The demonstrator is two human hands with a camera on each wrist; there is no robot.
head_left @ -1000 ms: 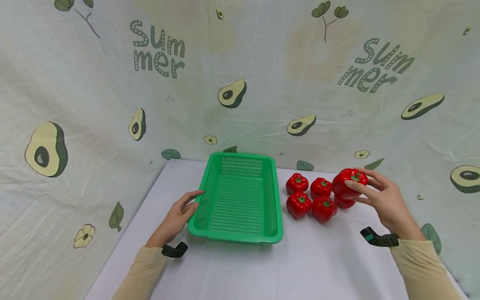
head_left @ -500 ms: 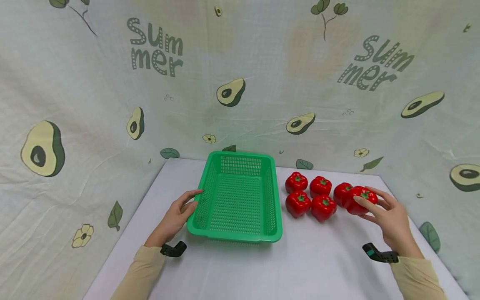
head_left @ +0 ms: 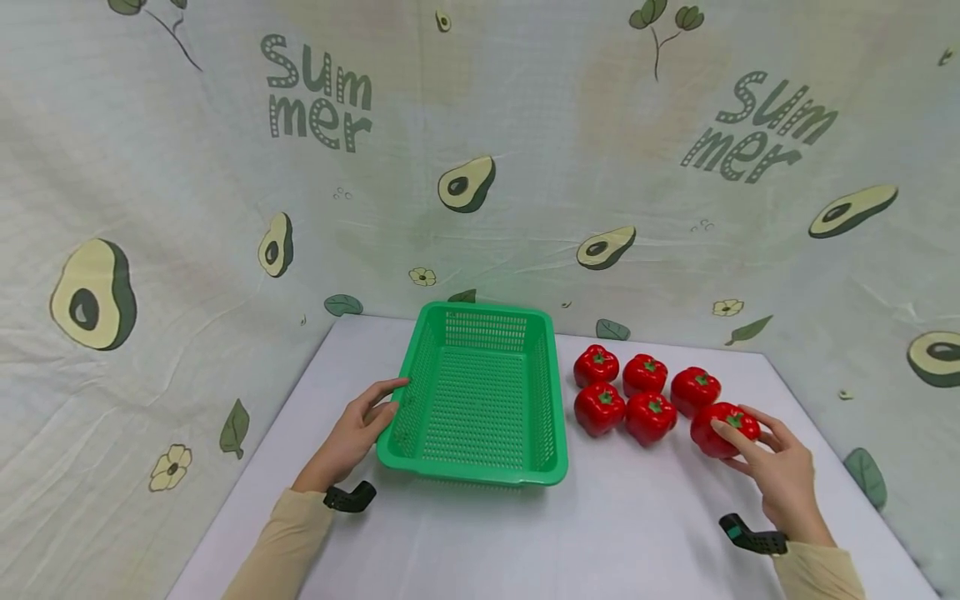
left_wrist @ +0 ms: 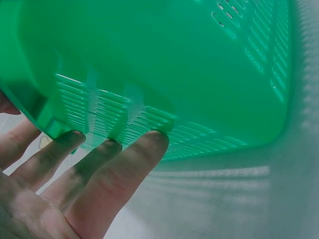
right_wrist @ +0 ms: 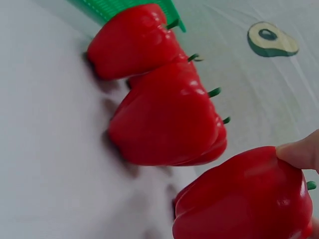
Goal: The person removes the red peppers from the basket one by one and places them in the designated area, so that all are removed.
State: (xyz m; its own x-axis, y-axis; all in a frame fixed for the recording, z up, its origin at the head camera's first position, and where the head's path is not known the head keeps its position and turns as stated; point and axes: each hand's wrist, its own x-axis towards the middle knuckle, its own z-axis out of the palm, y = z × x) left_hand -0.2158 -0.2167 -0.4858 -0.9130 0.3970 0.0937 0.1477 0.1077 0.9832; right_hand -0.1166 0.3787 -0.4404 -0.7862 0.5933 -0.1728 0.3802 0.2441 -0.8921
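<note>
My right hand (head_left: 783, 475) holds a glossy red bell pepper (head_left: 720, 430) between thumb and fingers, stem up, low at the right end of the group. In the right wrist view the thumb presses near the top of this held pepper (right_wrist: 244, 199), close beside its neighbours. Several more red bell peppers (head_left: 650, 417) stand upright in two short rows to its left. At the far side, my left hand (head_left: 352, 433) touches the left side of a green plastic basket (head_left: 555, 400). The left wrist view shows extended fingers (left_wrist: 119, 179) against the slotted outer wall.
The basket lies left of the peppers on a white tabletop (head_left: 600, 533). A pale cloth (head_left: 525, 100) printed with avocados and lettering hangs behind and along the sides. Each wrist carries a black band (head_left: 750, 537).
My right hand has brought its pepper down and toward the front from over the pepper at the row's end, now fully visible. The left hand keeps its place at the basket.
</note>
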